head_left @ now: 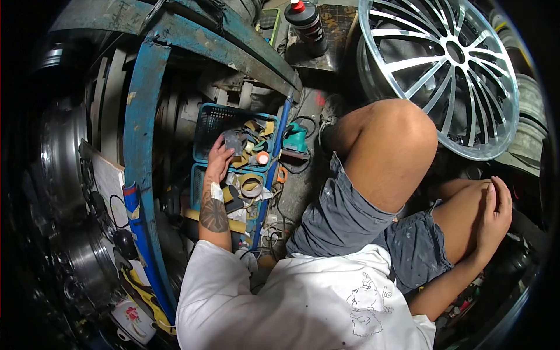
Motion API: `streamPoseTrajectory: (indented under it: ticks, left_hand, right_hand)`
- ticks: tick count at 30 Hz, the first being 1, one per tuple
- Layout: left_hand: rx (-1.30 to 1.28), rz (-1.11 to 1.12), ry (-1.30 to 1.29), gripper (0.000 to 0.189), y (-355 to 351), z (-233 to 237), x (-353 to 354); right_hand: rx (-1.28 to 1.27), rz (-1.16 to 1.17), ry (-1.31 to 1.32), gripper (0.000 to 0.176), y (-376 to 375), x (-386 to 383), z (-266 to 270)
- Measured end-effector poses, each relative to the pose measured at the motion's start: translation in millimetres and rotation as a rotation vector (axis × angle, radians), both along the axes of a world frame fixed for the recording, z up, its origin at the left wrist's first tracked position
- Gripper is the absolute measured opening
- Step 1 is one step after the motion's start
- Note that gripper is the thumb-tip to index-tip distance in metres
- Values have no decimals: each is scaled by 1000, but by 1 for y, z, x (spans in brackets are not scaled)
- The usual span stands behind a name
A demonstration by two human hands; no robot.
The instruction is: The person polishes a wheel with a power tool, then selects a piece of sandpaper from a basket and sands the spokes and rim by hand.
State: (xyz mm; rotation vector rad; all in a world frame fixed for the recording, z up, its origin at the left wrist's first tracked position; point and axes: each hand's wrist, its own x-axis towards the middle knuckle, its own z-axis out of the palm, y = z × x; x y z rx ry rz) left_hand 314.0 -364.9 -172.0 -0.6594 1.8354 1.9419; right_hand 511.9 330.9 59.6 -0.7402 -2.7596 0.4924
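My left hand [218, 158] reaches over a blue plastic basket [204, 125], its fingers closed on a grey piece of sandpaper [234, 142]. Tan and dark scraps of what look like used sandpaper [254, 129] fill the right side of that basket. Close by among them lies a small container with an orange rim and a white top [262, 158]. A second blue basket [197, 175] in front holds rolls of tape [251, 185] and more scraps. My right hand [496, 211] rests on my thigh near the knee, fingers stretched out and holding nothing.
A multi-spoke alloy wheel [452, 70] stands at the upper right. Beside the baskets sits a green power sander [294, 139] with cables on the floor. A blue metal frame [140, 111] rises on the left. A dark bottle with a red cap [307, 26] stands behind.
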Motion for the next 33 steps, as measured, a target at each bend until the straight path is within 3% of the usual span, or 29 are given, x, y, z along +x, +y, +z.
streamPoseTrajectory:
  ticks: [4, 7, 13, 16, 17, 20, 21, 24, 28, 29, 33]
  left_hand:
    - [-188, -11, 15, 91, 5, 12, 5]
    - [-171, -58, 119, 82, -3, 17, 6]
    - [-244, -157, 41, 46, 12, 22, 9]
    - [-389, -210, -43, 43, 20, 11, 12]
    - [-418, -254, -18, 34, 19, 3, 13]
    - [-691, -376, 14, 29, 16, -6, 9]
    - [-1078, -492, 376, 26, 23, -10, 10]
    - [-1581, -670, 555, 26, 52, -8, 9]
    - [-1367, -793, 559, 30, 94, -34, -5]
    - [-1274, -826, 489, 36, 87, -63, -12]
    - [-1315, -862, -50, 42, 124, -70, -20]
  right_hand:
    - [-11, -1, 5, 26, -1, 0, 0]
    - [-5, -9, -4, 26, -1, 1, 1]
    - [-2, -11, 9, 26, -1, 0, 0]
    - [5, 9, 17, 25, 1, 0, -1]
    - [3, 11, 23, 26, 1, 0, -2]
    - [2, 14, 30, 26, 0, -1, -1]
    - [5, 14, 28, 26, -1, -1, 0]
    - [-21, 1, 31, 25, 0, -3, 0]
    - [-110, -17, 77, 24, 0, -4, 0]
    - [-106, -21, 74, 24, 0, -5, 0]
    - [-90, -29, 75, 24, -4, -5, 0]
